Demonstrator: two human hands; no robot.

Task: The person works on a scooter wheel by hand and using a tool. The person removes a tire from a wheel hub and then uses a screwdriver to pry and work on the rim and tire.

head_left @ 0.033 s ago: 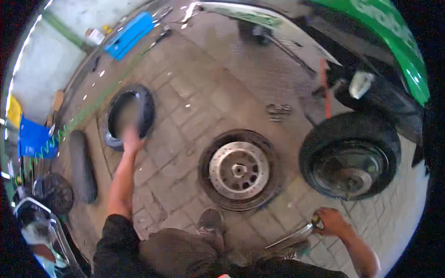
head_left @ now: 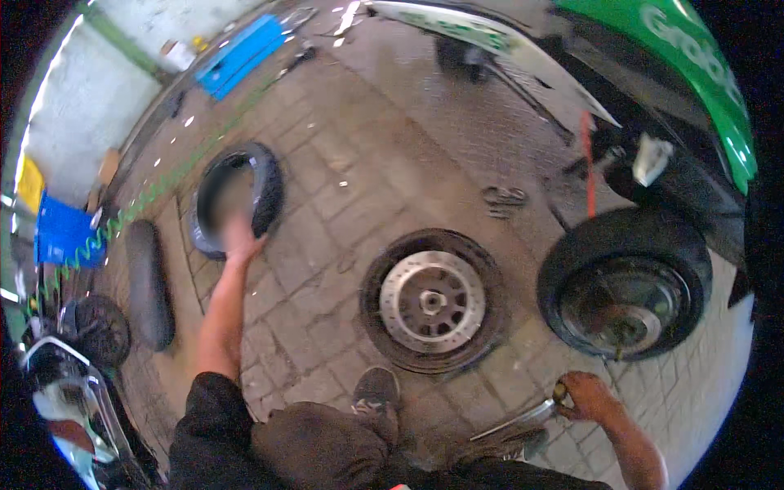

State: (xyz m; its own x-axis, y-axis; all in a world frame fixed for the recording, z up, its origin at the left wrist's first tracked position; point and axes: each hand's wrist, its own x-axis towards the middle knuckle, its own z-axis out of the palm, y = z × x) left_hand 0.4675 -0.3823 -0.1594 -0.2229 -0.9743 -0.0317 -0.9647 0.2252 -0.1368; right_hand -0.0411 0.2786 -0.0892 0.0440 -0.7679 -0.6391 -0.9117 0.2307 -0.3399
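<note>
Dial centred on the disc wheel, left to right. Blue bin [head_left: 69, 235], just past 9 o'clock. Long black seat [head_left: 149, 286] on the paving [head_left: 318, 245], 9 o'clock. Left hand [head_left: 238, 233], 10 o'clock, arm reaching out to the near rim of a loose black tyre [head_left: 268, 189]; hand is partly blurred, so can't tell finger state or firm contact. Blue toolbox [head_left: 241, 57], 11 o'clock, beyond the tyre. Shoe [head_left: 376, 392], 7 o'clock. Disc wheel [head_left: 433, 302] itself lies flat, brake disc up, untouched by either hand. Metal tool [head_left: 516, 418], 5 o'clock, shaft angled down-left. Right hand [head_left: 586, 396], 4 o'clock: fingers curled together, clamped on the tool's handle end. Second wheel [head_left: 625, 282], 3 o'clock, tyre on rim, near the right hand but apart.
</note>
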